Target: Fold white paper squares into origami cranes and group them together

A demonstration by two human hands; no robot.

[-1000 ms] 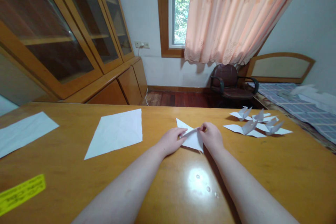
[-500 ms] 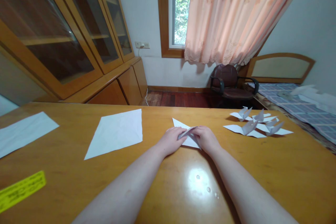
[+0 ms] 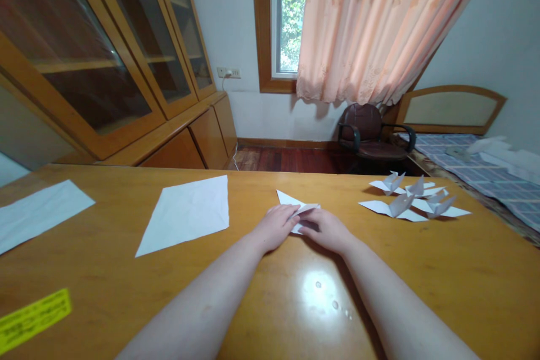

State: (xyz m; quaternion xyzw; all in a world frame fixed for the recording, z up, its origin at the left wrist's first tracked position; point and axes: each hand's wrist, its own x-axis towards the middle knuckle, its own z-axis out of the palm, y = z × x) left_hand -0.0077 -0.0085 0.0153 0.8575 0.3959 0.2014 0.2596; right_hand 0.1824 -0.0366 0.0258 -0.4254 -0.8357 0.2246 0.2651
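A small white folded paper piece [image 3: 293,202] lies on the wooden table [image 3: 270,292] just past the middle. My left hand [image 3: 275,226] rests on its left side, fingers closed down on the paper. My right hand [image 3: 327,229] covers its right part and presses a flap flat, fingers together. Only the far pointed tip and a thin edge of the paper show between and beyond the hands.
A flat white square sheet [image 3: 188,212] lies left of the hands, another white sheet [image 3: 37,212] at the far left edge. Several finished folded paper shapes [image 3: 411,199] sit at the right. A yellow label [image 3: 31,319] is stuck at front left. A chair [image 3: 371,135] stands beyond the table.
My right hand has folded the paper's right flap over to the left and pressed it down; the visible paper has shrunk. My left hand has stayed holding its left side.
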